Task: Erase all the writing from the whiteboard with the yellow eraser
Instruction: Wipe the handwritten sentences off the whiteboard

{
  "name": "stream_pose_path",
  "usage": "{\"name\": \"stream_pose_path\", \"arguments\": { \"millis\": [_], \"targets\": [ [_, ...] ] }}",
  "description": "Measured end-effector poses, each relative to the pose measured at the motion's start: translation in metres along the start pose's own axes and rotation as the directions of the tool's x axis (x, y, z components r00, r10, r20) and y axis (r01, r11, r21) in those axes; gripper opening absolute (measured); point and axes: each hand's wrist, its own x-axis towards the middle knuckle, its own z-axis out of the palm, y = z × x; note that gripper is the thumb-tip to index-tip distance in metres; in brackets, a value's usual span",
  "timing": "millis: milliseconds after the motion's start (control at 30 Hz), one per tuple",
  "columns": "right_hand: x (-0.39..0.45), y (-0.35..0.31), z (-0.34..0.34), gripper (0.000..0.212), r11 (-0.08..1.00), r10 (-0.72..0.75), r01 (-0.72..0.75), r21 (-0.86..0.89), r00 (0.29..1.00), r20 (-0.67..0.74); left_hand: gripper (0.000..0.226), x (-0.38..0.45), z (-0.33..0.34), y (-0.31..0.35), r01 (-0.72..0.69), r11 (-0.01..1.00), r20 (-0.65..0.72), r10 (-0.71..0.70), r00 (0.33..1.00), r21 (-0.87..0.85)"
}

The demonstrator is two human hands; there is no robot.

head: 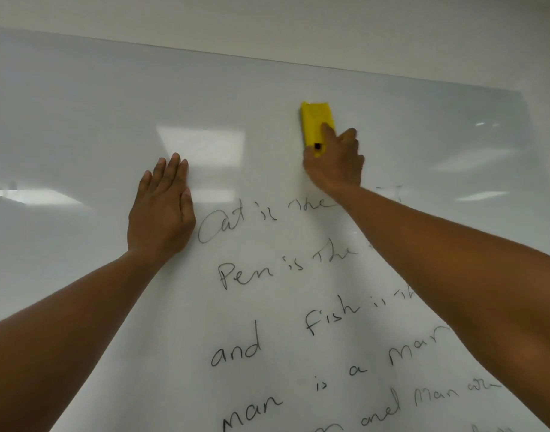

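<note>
Likely an office or classroom: a large wall-mounted whiteboard (80,120) with handwritten sentences (267,307) reflects rectangular ceiling light panels (202,145).

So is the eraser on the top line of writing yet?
No, the eraser held by the right hand sits on bare whiteboard above the top line.
</note>
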Motion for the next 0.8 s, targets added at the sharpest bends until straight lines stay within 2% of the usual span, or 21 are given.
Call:
{"name": "stream_pose_path", "arguments": {
  "millis": [33, 67, 167, 267, 333, 433, 500, 633, 733, 800],
  "targets": [
    [-0.004, -0.004, 0.003, 0.054, 0.998, -0.062, 0.061, -0.02, 0.998, -0.019, 0.053, -0.001, 0.0, -0.001, -0.002, 1.0, -0.002, 0.002, 1.0, -0.001],
    [-0.005, -0.006, 0.006, 0.054, 0.998, -0.063, 0.061, -0.027, 0.997, -0.039, 0.053, -0.002, -0.001, -0.001, -0.007, 1.0, -0.002, 0.007, 1.0, -0.001],
    [0.003, 0.0, 0.004, 0.055, 0.983, 0.184, -0.183, 0.022, 0.981, -0.064, 0.059, -0.005, -0.003, -0.004, -0.024, 1.0, 0.007, 0.024, 1.0, 0.002],
    [0.02, 0.023, -0.006, 0.053, 0.892, 0.45, -0.444, 0.087, 0.89, -0.073, 0.061, -0.008, -0.004, -0.01, -0.027, 0.999, 0.015, 0.027, 1.0, 0.017],
    [0.03, 0.047, -0.016, 0.051, 0.823, 0.565, -0.557, 0.106, 0.822, -0.066, 0.062, -0.01, -0.003, -0.013, -0.02, 1.0, 0.014, 0.02, 1.0, 0.022],
    [0.035, 0.079, -0.027, 0.05, 0.747, 0.663, -0.656, 0.104, 0.747, -0.053, 0.062, -0.012, 0.0, -0.013, -0.001, 1.0, 0.0, 0.001, 1.0, 0.021],
    [0.033, 0.091, -0.029, 0.05, 0.74, 0.672, -0.665, 0.101, 0.739, -0.051, 0.062, -0.013, 0.003, -0.011, 0.014, 1.0, -0.007, -0.014, 1.0, 0.016],
    [0.032, 0.087, -0.029, 0.052, 0.8, 0.598, -0.591, 0.104, 0.8, -0.053, 0.063, -0.013, 0.005, -0.006, 0.028, 1.0, -0.012, -0.028, 1.0, 0.008],
    [0.031, 0.067, -0.026, 0.054, 0.892, 0.449, -0.446, 0.067, 0.893, -0.033, 0.063, -0.014, 0.005, -0.004, 0.037, 0.999, -0.013, -0.037, 0.999, 0.006],
    [0.028, 0.051, -0.022, 0.055, 0.957, 0.286, -0.286, 0.038, 0.958, 0.004, 0.063, -0.017, 0.006, -0.002, 0.052, 0.999, -0.022, -0.052, 0.998, 0.002]
  ]
}}
